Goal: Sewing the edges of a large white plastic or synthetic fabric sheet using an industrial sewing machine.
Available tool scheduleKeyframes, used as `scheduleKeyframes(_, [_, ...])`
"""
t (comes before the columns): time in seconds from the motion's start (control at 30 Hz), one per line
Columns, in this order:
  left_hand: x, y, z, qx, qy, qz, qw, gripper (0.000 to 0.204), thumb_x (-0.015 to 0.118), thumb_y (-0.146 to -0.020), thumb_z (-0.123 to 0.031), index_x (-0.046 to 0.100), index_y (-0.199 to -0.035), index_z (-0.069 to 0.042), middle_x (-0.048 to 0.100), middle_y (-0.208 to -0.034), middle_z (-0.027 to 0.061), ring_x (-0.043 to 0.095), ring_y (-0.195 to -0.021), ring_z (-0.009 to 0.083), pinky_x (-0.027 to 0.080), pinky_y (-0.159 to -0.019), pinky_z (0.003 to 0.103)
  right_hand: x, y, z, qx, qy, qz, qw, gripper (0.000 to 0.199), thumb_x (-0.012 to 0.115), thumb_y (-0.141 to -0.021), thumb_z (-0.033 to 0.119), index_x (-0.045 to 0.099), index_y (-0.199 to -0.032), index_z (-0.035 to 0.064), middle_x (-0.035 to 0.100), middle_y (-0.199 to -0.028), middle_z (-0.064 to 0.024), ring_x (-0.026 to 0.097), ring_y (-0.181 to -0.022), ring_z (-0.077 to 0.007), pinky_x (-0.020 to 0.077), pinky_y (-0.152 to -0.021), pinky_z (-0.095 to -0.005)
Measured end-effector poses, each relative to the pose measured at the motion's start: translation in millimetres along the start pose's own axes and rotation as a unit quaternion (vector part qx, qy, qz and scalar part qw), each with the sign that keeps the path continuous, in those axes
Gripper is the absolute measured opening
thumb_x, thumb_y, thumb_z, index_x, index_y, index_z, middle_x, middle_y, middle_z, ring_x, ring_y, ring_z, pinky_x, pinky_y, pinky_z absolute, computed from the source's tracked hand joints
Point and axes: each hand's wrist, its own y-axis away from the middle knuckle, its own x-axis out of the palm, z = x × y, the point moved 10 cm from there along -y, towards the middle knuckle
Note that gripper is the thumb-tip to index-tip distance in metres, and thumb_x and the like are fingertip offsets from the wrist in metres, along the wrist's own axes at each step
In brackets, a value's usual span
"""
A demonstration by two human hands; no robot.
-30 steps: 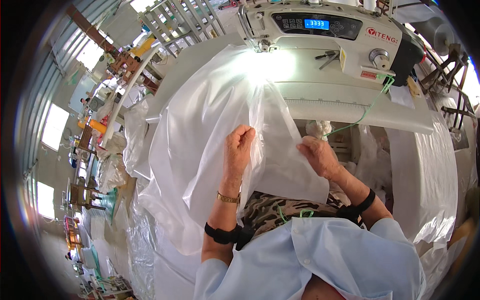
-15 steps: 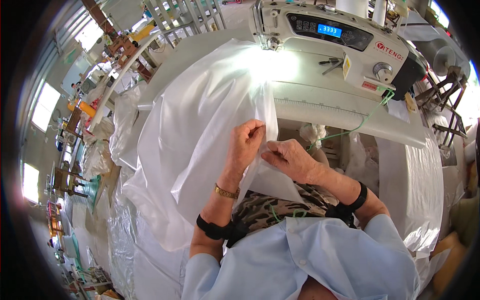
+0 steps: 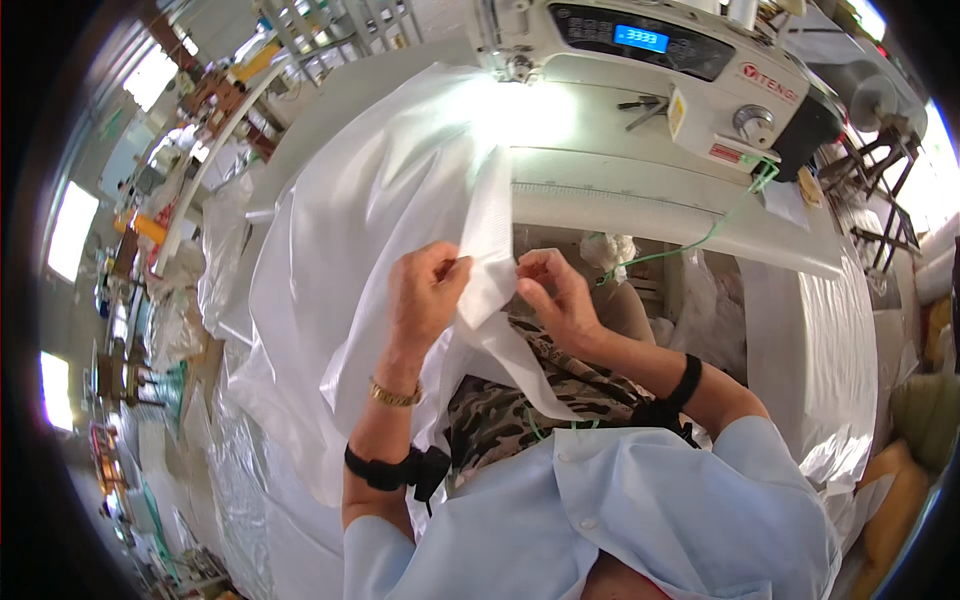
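Note:
A large sheet of thin white fabric (image 3: 340,250) spreads from the sewing machine (image 3: 640,75) down over the table's front edge and towards my lap. My left hand (image 3: 428,292) pinches the edge strip of this fabric on its left side. On the strip's right side my right hand (image 3: 556,298) pinches the opposite edge between thumb and fingers. Between the two hands the strip lies spread flat, and its loose end hangs over my camouflage trousers (image 3: 500,415). The far end of the strip runs up under the bright lamp by the needle, where glare hides the detail.
A ruler strip (image 3: 610,195) runs along the table's front edge. Green thread (image 3: 700,243) hangs from the machine and loops below the table. Folded white sheeting (image 3: 810,370) lies at right. Crumpled clear plastic (image 3: 175,325) and a workbench (image 3: 215,150) stand at left.
My hands have moved apart, the left one leftward, and the fabric strip between them has opened out flat. The whole view has shifted slightly.

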Motion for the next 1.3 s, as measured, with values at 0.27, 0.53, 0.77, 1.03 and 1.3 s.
scheduleKeyframes(0.27, [-32.4, -50.0, -84.2, 0.129, -0.240, 0.094, 0.958, 0.015, 0.065, -0.085, -0.008, 0.063, -0.078, 0.005, 0.057, -0.060, 0.0147, 0.055, -0.053, 0.0238, 0.042, -0.054, 0.038, 234.6, -46.6, 16.1, -0.219, 0.103, 0.408, 0.880, 0.035, 0.063, -0.086, 0.025, 0.067, -0.112, 0.0036, 0.069, -0.106, -0.0177, 0.065, -0.101, -0.0356, 0.0476, -0.090, -0.0427])
scheduleKeyframes(0.53, [12.4, -4.9, -73.0, 0.357, -0.351, 0.176, 0.848, 0.012, 0.057, -0.083, -0.010, 0.053, -0.072, -0.006, 0.057, -0.066, 0.0150, 0.061, -0.066, 0.0344, 0.046, -0.060, 0.047, 281.6, -1.9, -47.5, -0.141, 0.139, 0.528, 0.826, 0.028, 0.062, -0.085, 0.020, 0.068, -0.106, 0.0030, 0.069, -0.104, -0.0180, 0.065, -0.101, -0.0336, 0.0486, -0.090, -0.0434])
scheduleKeyframes(0.77, [47.5, 34.0, 22.9, 0.176, -0.319, 0.066, 0.929, 0.010, 0.062, -0.084, -0.008, 0.056, -0.075, -0.006, 0.059, -0.069, 0.0127, 0.063, -0.066, 0.0321, 0.049, -0.059, 0.046, 145.3, 5.7, -50.2, -0.052, 0.296, 0.585, 0.753, 0.022, 0.060, -0.084, 0.015, 0.068, -0.100, 0.0025, 0.069, -0.103, -0.0183, 0.066, -0.101, -0.0318, 0.0496, -0.090, -0.0441])
scheduleKeyframes(1.03, [30.6, 43.0, 37.9, 0.011, -0.109, -0.089, 0.990, 0.011, 0.067, -0.085, -0.009, 0.072, -0.094, -0.004, 0.065, -0.082, 0.0142, 0.066, -0.068, 0.0285, 0.051, -0.063, 0.038, 39.2, -109.3, 66.0, -0.373, 0.314, 0.262, 0.833, 0.005, 0.066, -0.087, 0.014, 0.063, -0.089, 0.0109, 0.063, -0.093, -0.0044, 0.059, -0.098, -0.0246, 0.0430, -0.093, -0.0401])
scheduleKeyframes(1.3, [29.7, 52.5, 64.6, -0.116, 0.101, -0.108, 0.982, 0.032, 0.062, -0.088, 0.000, 0.065, -0.120, 0.001, 0.064, -0.086, 0.0137, 0.060, -0.059, 0.0206, 0.050, -0.061, 0.032, 49.2, -116.6, 49.9, -0.316, 0.294, 0.326, 0.841, 0.007, 0.069, -0.088, 0.018, 0.066, -0.092, 0.0135, 0.064, -0.095, -0.0007, 0.058, -0.099, -0.0222, 0.0397, -0.096, -0.0388])
